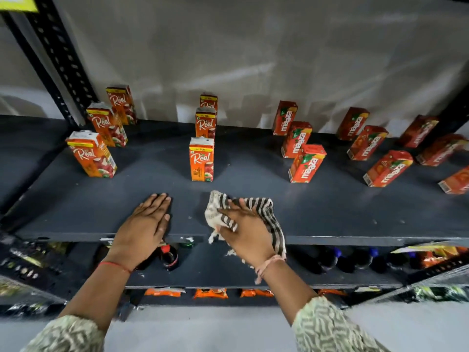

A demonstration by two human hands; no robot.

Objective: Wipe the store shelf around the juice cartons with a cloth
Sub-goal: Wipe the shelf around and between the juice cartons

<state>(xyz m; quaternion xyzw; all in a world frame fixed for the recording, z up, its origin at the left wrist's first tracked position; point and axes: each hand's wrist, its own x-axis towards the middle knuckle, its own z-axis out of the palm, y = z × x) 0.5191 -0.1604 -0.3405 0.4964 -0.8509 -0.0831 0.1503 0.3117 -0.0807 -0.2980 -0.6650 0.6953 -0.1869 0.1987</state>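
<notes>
A dark grey shelf (330,212) holds rows of orange juice cartons. Real apple cartons stand at the left (92,154) and in the middle (201,160); Maaza cartons (307,163) fill the right side. My right hand (245,231) presses a striped white and dark cloth (266,212) flat on the shelf near its front edge, in front of the middle row. Part of the cloth hangs over the edge. Fingers together, my left hand (146,224) lies palm down on the shelf to the left of the cloth, holding nothing.
A black perforated upright (61,57) rises at the back left. A grey back panel (253,59) closes the shelf behind. Lower shelves hold dark bottles (170,257) and orange packets (210,293). More Maaza cartons (388,168) run to the right edge.
</notes>
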